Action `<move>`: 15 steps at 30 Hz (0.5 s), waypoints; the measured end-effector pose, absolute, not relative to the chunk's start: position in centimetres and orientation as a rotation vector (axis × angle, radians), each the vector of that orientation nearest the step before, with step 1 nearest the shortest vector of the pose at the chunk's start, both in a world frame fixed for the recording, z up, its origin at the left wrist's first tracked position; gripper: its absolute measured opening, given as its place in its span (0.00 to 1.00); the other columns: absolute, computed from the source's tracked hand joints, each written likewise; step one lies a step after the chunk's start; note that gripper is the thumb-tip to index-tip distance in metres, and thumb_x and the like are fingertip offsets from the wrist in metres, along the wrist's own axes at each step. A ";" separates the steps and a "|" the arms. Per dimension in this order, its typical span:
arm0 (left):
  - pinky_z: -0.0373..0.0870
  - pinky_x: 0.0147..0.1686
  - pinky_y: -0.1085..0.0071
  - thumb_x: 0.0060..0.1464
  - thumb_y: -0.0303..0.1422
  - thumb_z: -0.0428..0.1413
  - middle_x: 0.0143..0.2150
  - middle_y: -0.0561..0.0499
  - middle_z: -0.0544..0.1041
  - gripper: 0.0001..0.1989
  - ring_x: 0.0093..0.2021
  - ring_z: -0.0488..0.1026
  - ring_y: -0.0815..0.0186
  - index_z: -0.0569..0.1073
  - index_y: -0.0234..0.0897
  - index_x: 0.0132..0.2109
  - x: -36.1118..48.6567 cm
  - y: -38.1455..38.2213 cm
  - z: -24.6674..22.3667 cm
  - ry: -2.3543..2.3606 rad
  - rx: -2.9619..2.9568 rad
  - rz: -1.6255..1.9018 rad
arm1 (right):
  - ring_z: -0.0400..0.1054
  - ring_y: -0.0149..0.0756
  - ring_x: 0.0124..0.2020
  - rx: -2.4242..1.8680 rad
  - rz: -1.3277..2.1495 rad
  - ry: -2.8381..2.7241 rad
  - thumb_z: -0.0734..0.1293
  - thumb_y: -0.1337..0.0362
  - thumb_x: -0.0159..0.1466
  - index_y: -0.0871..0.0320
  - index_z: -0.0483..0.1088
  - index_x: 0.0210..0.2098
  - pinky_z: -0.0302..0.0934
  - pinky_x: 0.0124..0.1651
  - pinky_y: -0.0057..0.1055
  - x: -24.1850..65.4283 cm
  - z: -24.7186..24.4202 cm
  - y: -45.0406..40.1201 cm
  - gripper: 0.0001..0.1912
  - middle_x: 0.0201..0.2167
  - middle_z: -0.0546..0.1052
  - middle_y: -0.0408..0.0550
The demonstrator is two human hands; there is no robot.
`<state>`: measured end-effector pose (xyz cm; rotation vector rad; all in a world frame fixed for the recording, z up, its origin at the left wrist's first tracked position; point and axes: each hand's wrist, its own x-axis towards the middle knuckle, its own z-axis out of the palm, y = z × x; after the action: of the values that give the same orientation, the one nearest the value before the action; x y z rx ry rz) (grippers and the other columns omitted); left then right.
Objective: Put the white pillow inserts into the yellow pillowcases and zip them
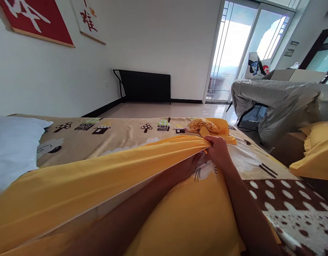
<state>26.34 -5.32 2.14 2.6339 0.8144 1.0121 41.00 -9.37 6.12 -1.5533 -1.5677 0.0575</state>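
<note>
A length of yellow cloth [121, 160] stretches from the lower left to its bunched end at the centre. My right hand [218, 149] is closed around that bunched end. Just below it, partly covered by the cloth, my left hand [192, 164] is closed on the cloth's edge; its fingertips are hidden. The left forearm runs beneath the stretched cloth. Under both arms lies more yellow fabric [188, 213], printed with a white animal face and black whiskers. Beyond my right hand, a crumpled, twisted yellow cloth bundle [202, 126] rests on the patterned blanket [129, 133].
A white pillow [16, 145] lies at the left. To the right are a yellow pillow [316, 153] above a cardboard box [286, 149] and a plastic-covered table [281, 92]. A black folded panel [146, 86] leans by the far wall near a glass door [244, 46].
</note>
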 end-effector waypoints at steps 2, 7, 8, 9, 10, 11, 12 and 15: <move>0.47 0.67 0.54 0.63 0.42 0.39 0.60 0.51 0.68 0.23 0.65 0.56 0.58 0.65 0.44 0.59 26.4 -5.3 1.7 0.814 2.632 1.013 | 0.61 0.33 0.26 -1.543 0.080 -1.570 0.57 0.68 0.44 0.58 0.69 0.20 0.52 0.31 0.26 41.0 6.1 -9.4 0.09 0.20 0.71 0.41; 0.49 0.66 0.56 0.63 0.44 0.37 0.62 0.51 0.66 0.24 0.64 0.58 0.58 0.64 0.45 0.61 25.9 -5.4 1.4 0.713 2.654 0.887 | 0.60 0.31 0.25 -1.534 0.107 -1.564 0.57 0.68 0.43 0.59 0.70 0.22 0.52 0.29 0.25 40.9 6.2 -9.6 0.11 0.18 0.67 0.39; 0.50 0.66 0.55 0.64 0.43 0.37 0.63 0.51 0.64 0.24 0.64 0.58 0.58 0.63 0.45 0.61 25.8 -5.5 1.7 0.684 2.659 0.867 | 0.60 0.31 0.25 -1.531 0.120 -1.564 0.57 0.68 0.43 0.59 0.70 0.22 0.52 0.29 0.25 40.9 6.2 -9.6 0.11 0.18 0.67 0.39; 0.50 0.66 0.55 0.64 0.42 0.38 0.64 0.51 0.63 0.23 0.64 0.58 0.57 0.63 0.45 0.61 25.7 -5.7 2.1 0.651 2.664 0.857 | 0.60 0.31 0.25 -1.524 0.138 -1.566 0.57 0.68 0.43 0.59 0.70 0.22 0.51 0.29 0.25 40.9 6.1 -9.5 0.11 0.18 0.67 0.39; 0.51 0.66 0.55 0.64 0.42 0.38 0.64 0.51 0.63 0.22 0.64 0.59 0.58 0.64 0.45 0.60 25.7 -5.9 2.5 0.614 2.664 0.855 | 0.60 0.31 0.25 -1.514 0.161 -1.574 0.57 0.68 0.43 0.59 0.69 0.22 0.51 0.29 0.25 40.9 6.1 -9.5 0.10 0.18 0.66 0.39; 0.52 0.65 0.57 0.64 0.41 0.39 0.63 0.52 0.64 0.21 0.63 0.60 0.58 0.66 0.46 0.58 25.7 -6.1 3.0 0.578 2.661 0.854 | 0.59 0.31 0.26 -1.498 0.185 -1.582 0.57 0.68 0.43 0.59 0.68 0.21 0.51 0.29 0.25 40.9 6.0 -9.4 0.09 0.19 0.66 0.39; 0.54 0.64 0.58 0.64 0.40 0.40 0.62 0.53 0.66 0.19 0.61 0.62 0.59 0.68 0.46 0.56 25.8 -6.3 3.5 0.550 2.651 0.858 | 0.59 0.31 0.26 -1.479 0.212 -1.591 0.57 0.68 0.43 0.59 0.67 0.20 0.51 0.29 0.25 40.9 6.0 -9.3 0.09 0.19 0.66 0.40; 0.59 0.61 0.61 0.63 0.40 0.42 0.57 0.52 0.71 0.17 0.57 0.66 0.59 0.72 0.45 0.51 26.2 -6.8 4.6 0.534 2.626 0.869 | 0.59 0.31 0.27 -1.423 0.313 -1.601 0.56 0.67 0.44 0.59 0.66 0.19 0.52 0.29 0.24 40.9 5.7 -8.9 0.08 0.20 0.66 0.40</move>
<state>26.15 -6.76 4.65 2.6258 0.5340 0.8692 40.92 -8.93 5.74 -1.4231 -1.6008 0.3130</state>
